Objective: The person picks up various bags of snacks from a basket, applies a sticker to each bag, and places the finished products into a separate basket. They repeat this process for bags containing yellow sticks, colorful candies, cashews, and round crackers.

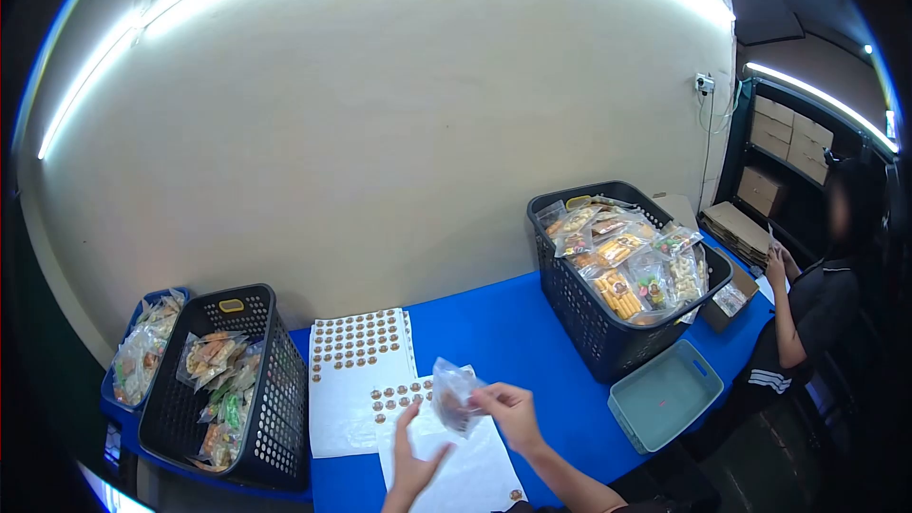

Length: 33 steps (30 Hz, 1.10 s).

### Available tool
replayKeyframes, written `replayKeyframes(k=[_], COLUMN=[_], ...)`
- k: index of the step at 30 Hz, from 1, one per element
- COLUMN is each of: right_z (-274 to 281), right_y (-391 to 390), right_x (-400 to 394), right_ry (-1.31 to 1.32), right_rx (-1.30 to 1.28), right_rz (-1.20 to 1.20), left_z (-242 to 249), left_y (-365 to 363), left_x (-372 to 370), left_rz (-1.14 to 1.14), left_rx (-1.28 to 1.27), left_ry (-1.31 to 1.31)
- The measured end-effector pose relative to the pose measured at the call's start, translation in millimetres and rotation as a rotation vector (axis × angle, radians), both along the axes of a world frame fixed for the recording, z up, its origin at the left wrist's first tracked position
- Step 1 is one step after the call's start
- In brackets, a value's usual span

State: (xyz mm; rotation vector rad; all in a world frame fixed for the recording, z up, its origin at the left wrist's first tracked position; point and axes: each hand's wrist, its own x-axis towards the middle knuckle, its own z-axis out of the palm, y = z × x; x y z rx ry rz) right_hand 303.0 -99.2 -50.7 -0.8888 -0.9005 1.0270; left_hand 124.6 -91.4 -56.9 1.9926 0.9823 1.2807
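We see a small clear bag [454,410] in the lower middle of the frame, raised over a white sheet [445,464] of round stickers on the blue counter [475,309]. Our right hand [505,410] pinches its right edge between thumb and fingers. Our left hand [415,464] stands open to the left of it, thumb and fingers spread, apparently just short of touching.

We judge the bag light enough for a two-finger pinch. The film looks thin, glossy and crinkled, so we would expect it to bend, slide a little on dry skin and hide its face in glare. Something brownish shows inside or on it; we cannot tell which. If that is a snack like those in the black basket [587,328] at the right, it is probably brittle, and squeezing the middle could crack it. The safest hold seems to be the flat margins: one edge in each hand, film drawn gently taut, with no pressure on the filled part.
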Motion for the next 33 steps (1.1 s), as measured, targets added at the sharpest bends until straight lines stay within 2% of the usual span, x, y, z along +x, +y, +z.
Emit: replayKeyframes(k=[1,4,5,6,7,8,9,11,13,15,17,19,20,23,24,27,28,31,33], right_z=[3,14,18,24,30,32,28,21,8,8,-6,-19,-23,-18,-33,-41,-27,-43,-58], right_y=[-3,-12,-13,-11,-10,-8,-4,0,-5,-12,-13,-11,-12,-13,-8,-14,-21,-26,-25], right_x=[-10,-33,-29,-24,-18,-12,-3,8,8,6,8,8,8,17,18,28,26,25,30], right_ry=[-0.005,0.051,0.013,-0.024,-0.061,-0.085,-0.188,-0.515,-0.550,-0.556,-0.321,-0.249,-0.212,-0.119,-0.098,0.240,0.268,0.309,0.313], right_rx=[-0.009,-0.039,-0.026,-0.014,-0.003,0.080,0.036,0.060,-0.059,-0.173,-0.209,-0.212,-0.215,-0.491,-0.619,-0.778,-0.832,-0.848,-0.826], right_rz=[0.065,0.375,0.407,0.439,0.471,0.440,0.373,0.176,0.314,0.633,0.772,0.594,0.506,0.437,0.422,0.766,0.817,0.759,0.788], left_z=[8,-15,-29,-17,-18,-17,-7,10,6,8,1,-5,-12,-23,-27,-54,-51,-46,-52], left_y=[-12,-7,3,4,11,15,14,9,9,1,6,6,7,6,8,14,9,-4,-9], left_x=[15,31,25,20,13,4,-2,-8,-12,-9,-5,0,-1,-5,-5,1,3,9,13], left_rz=[-0.008,0.025,0.035,0.034,0.023,0.017,0.014,-0.036,-0.067,-0.052,-0.101,-0.163,-0.226,-0.324,-0.368,-0.372,-0.388,-0.418,-0.422], left_rx=[0.033,-0.030,-0.099,-0.175,-0.125,-0.205,-0.287,-0.445,-0.493,-0.525,-0.560,-0.679,-0.760,-0.975,-1.022,-1.266,-1.346,-1.472,-1.459], left_ry=[0.074,-0.117,-0.192,-0.286,-0.327,-0.382,-0.439,-0.623,-0.596,-0.537,-0.550,-0.656,-0.577,-0.104,-0.112,-0.314,-0.372,-0.440,-0.458])
